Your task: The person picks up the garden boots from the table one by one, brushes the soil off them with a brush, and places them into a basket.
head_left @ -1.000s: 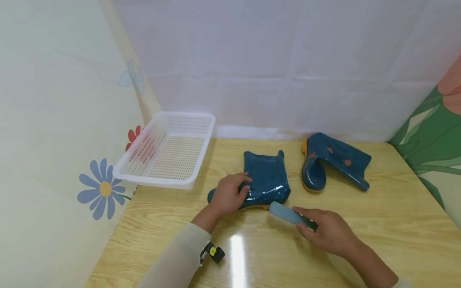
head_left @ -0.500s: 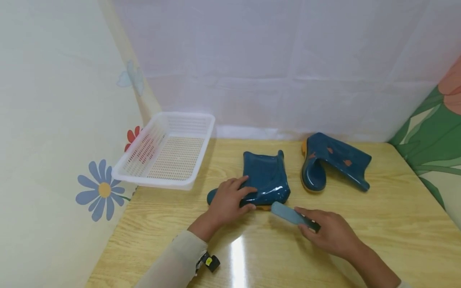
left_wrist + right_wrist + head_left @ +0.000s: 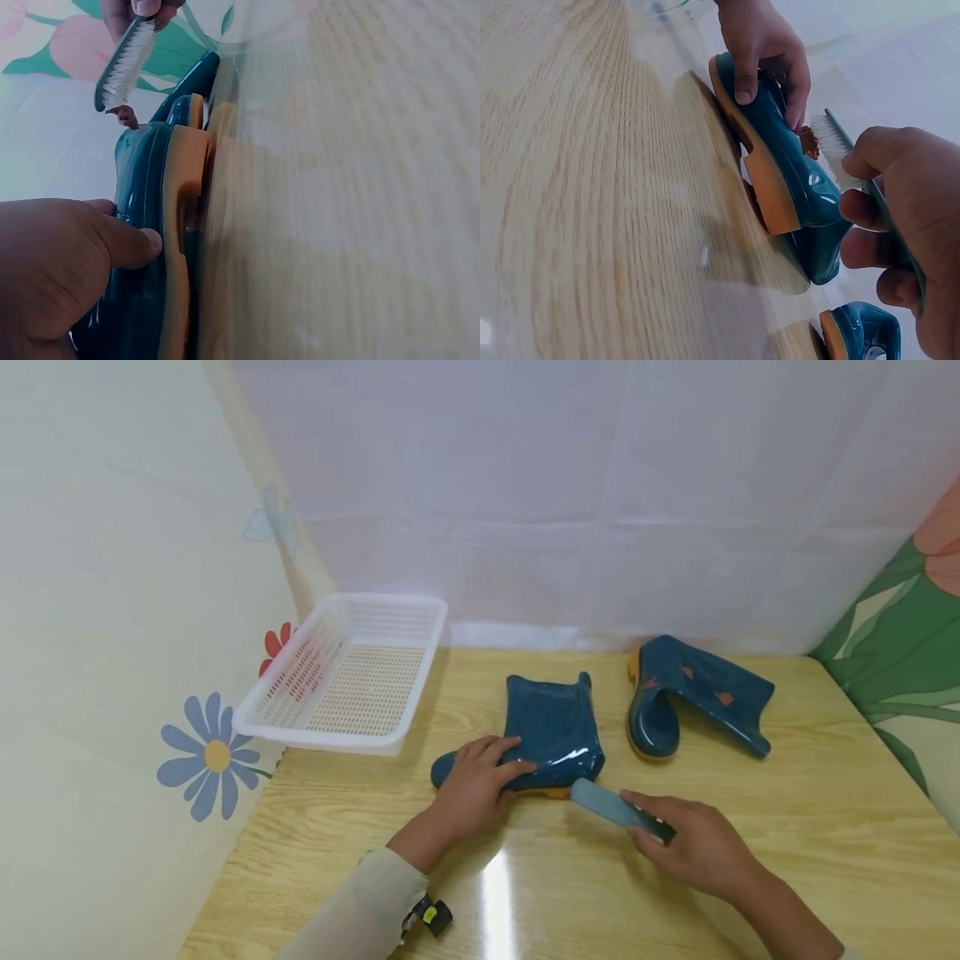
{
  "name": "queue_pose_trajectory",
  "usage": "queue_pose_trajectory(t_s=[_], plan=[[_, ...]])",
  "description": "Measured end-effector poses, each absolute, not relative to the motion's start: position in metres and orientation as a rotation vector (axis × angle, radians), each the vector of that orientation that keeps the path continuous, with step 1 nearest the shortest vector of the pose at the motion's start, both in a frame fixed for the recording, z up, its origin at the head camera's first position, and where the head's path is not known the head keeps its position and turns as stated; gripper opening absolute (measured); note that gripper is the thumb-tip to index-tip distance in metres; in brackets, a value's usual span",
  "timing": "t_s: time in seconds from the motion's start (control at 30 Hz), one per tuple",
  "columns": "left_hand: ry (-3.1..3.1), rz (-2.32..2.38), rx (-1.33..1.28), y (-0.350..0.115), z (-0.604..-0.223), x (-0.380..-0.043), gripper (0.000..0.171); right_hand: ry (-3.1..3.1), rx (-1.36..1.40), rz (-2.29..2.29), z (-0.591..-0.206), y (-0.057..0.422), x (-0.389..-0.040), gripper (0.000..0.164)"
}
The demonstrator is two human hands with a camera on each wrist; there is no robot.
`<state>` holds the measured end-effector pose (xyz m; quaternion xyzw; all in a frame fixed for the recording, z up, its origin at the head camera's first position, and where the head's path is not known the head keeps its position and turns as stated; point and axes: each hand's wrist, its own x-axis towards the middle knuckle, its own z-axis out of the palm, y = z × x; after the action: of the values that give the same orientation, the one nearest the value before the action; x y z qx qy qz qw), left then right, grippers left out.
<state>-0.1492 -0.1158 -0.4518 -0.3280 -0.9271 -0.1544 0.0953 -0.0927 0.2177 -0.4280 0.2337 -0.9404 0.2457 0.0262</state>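
A dark blue rain boot (image 3: 551,722) with an orange sole lies on its side on the table, its toe toward the left. My left hand (image 3: 468,783) holds it across the foot, the thumb (image 3: 139,246) against the side just above the sole. With curled fingers my right hand (image 3: 693,845) grips a blue-green brush (image 3: 606,802) close by the boot's heel. White bristles (image 3: 129,69) face the boot in the left wrist view. A rough brown patch (image 3: 808,142) shows on the boot near the bristle tips in the right wrist view.
A second blue boot (image 3: 712,685) lies folded over at the back right, with reddish-brown patches. At the back left stands a white perforated plastic basket (image 3: 400,739). White cloth (image 3: 540,518) hangs behind the wooden table (image 3: 570,893); flowered cloth borders both sides.
My left hand has shifted slightly left and down on the boot, its fingers now lower over the foot. My right hand has drifted a little right with the brush. Both boots stay in place.
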Motion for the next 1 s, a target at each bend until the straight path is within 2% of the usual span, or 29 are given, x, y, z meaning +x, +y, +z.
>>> queue_pose_trajectory(t_s=[0.63, 1.0], plan=[[-2.543, -0.73, -1.249, -0.138, -0.457, -0.164, 0.037, -2.877, 0.693, 0.782, -0.428, 0.225, -0.091, 0.045], [-2.557, -0.635, -1.191, -0.138, -0.456, -0.166, 0.038, -2.832, 0.718, 0.838, -0.429, 0.222, -0.087, 0.046]])
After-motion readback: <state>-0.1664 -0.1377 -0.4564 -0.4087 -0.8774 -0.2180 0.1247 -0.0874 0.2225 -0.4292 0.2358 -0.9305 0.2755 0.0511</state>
